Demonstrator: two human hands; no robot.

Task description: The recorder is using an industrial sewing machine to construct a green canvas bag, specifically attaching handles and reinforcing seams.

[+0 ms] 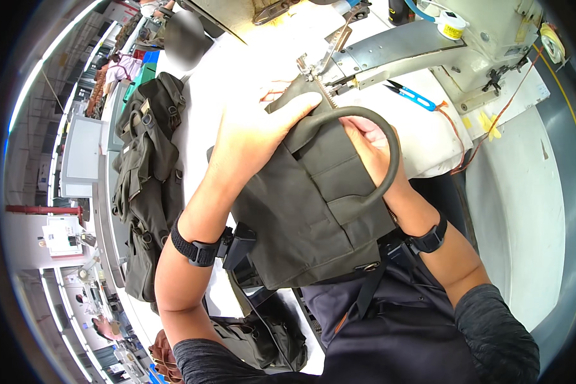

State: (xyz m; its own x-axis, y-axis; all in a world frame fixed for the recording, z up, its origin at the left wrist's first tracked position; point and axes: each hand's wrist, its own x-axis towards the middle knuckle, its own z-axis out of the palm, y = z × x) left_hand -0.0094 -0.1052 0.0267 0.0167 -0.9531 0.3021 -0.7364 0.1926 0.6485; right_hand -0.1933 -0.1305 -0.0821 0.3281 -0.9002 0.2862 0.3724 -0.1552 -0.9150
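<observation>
A dark olive bag (281, 224) hangs between the person's two hands, its upper end at the needle area of a sewing machine (397, 54) and its lower part in front of the person's body. The left hand (259, 121) grips the bag's upper left, thumb laid across the fabric; its fingertips are washed out by glare. The right hand (376, 146) is closed on the right edge, fingers curled, partly behind the rounded handle (393, 153), which arches over the bag's face. Blue snips (413, 96) with an orange cord (452, 128) lie on the white bench (422, 137), right of the bag. More olive bags (148, 185) are piled at left.
</observation>
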